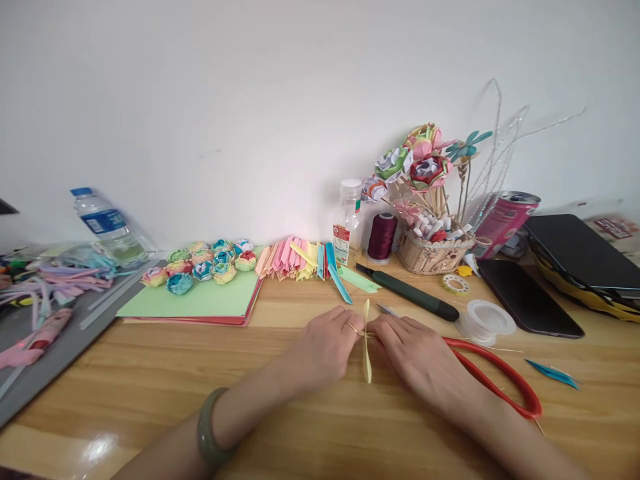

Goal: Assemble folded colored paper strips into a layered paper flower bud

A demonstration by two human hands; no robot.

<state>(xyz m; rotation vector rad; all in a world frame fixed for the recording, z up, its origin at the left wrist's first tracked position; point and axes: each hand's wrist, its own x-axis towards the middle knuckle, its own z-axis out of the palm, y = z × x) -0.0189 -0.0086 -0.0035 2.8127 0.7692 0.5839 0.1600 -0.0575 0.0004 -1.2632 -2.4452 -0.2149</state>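
A narrow pale yellow folded paper piece (368, 363) stands between my hands, with thin thread around its middle. My left hand (327, 343) is closed on the thread at the paper's left side. On the right side my right hand (413, 353) is closed too, its fingertips pinching the thread close to the paper. Red-handled scissors (517, 393) lie partly under my right hand, their blade tip showing beyond the fingers. A white spool (486, 320) with a loose thread end is to the right.
Behind are folded paper strips (293, 259), a green cutter (415, 293), a purple thread cone (383, 238) and a flower basket (433, 257). Paper flowers (203, 270) sit on green sheets (190, 305) at left. A phone (530, 297) and blue folded paper (553, 375) lie at right.
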